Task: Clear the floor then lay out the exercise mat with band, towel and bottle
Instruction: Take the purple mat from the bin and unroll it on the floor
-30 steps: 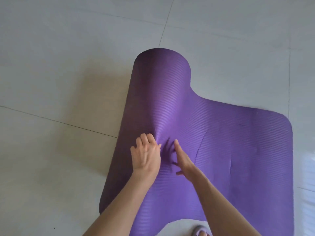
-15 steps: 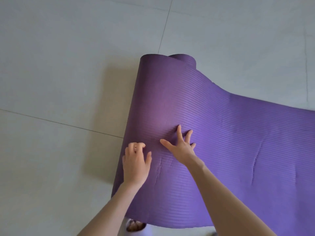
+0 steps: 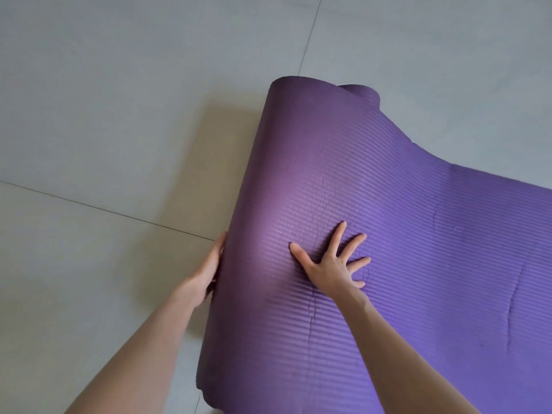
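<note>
The purple exercise mat (image 3: 388, 234) lies partly unrolled on the grey tiled floor (image 3: 119, 115), its rolled hump along its left side and a small coil showing at the far end of that hump. The right hand (image 3: 331, 264) lies flat on the mat just right of the hump, fingers spread wide. The left hand (image 3: 209, 270) rests open against the hump's outer left face, palm to the foam, gripping nothing. To finish unrolling cleanly, I judge the right hand should pin the flat part while the left pushes the roll evenly away, so the edges stay straight and creases flatten.
</note>
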